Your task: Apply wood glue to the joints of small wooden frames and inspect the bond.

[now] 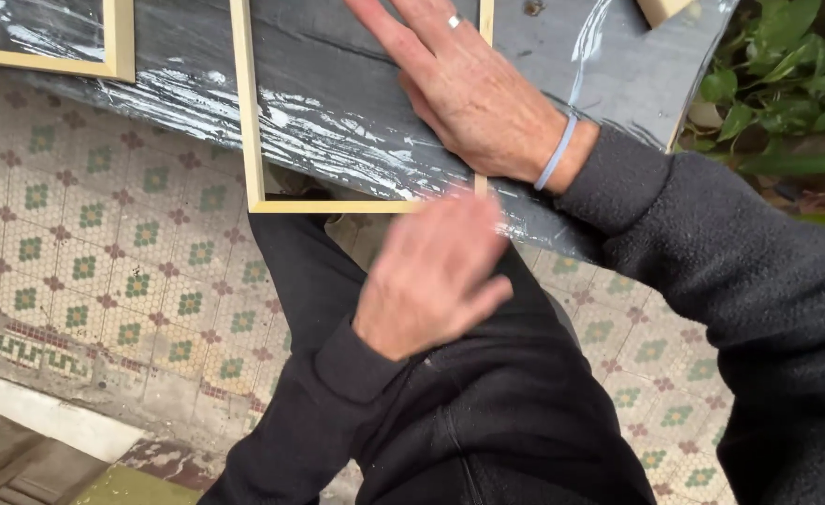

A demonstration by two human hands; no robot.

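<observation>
A pale wooden frame [247, 112] lies on a dark tabletop [356, 122] covered with shiny plastic film, and its near rail [328, 206] overhangs the table's edge. My right hand [473, 89] rests flat, fingers spread, on the tabletop inside the frame by its right rail. It wears a ring and a light blue wristband [556, 152]. My left hand [431, 271] is blurred and covers the frame's near right corner. Its fingers curl away from the camera, so the grip is not visible.
A second wooden frame [118, 56] lies on the table at the far left. A small wooden block [663, 9] sits at the table's top right. Green plants [787, 84] stand to the right. Patterned floor tiles [85, 262] lie below, and my dark trousers [487, 421] are beneath the hands.
</observation>
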